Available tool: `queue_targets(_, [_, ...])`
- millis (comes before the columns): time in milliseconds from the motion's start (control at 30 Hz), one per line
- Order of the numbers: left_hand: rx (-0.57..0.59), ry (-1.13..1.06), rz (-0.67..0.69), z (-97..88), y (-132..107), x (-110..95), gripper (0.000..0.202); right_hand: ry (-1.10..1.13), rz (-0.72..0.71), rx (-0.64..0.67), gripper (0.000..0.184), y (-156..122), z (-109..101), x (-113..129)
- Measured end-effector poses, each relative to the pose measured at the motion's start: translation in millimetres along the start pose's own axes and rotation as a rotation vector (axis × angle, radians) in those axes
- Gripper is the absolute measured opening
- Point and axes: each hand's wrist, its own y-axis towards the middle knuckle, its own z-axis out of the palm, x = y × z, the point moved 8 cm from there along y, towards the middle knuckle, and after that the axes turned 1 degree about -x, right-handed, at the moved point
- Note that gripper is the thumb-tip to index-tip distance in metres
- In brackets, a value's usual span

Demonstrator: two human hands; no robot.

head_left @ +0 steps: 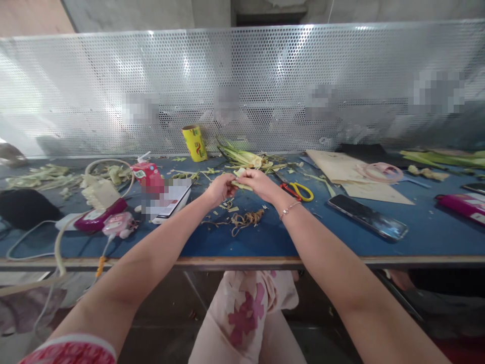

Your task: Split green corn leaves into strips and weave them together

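Observation:
My left hand [223,187] and my right hand [258,183] meet over the middle of the blue table. Closed fingers on both sides pinch a small pale green strip [242,186] that looks like plant leaf or husk. Part of it is hidden by the fingers. Just beyond lies a bunch of long green leaves [244,157] with a pale cut end. Nearer to me is a loose tangle of brown twine [247,220]. Scissors with red and yellow handles [303,191] rest beside my right wrist.
A yellow roll [195,144] stands before the perforated metal screen [265,65]. On the left are a pink carton [149,177], a propped phone [172,199] and cables. To the right lie a dark phone [367,217], brown cardboard [341,167] and green leaves [447,157].

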Motion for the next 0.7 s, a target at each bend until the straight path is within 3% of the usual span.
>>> queue_targets(433, [-0.074,-0.087,0.074,-3.5,-3,-7,0.013,0.010,-0.101,-0.138,0.023,3,-12,6])
queue_targets(700, [-0.088,-0.135,0.128,-6.1,-5,-12,0.017,-0.300,-0.252,-0.254,0.010,2,-20,17])
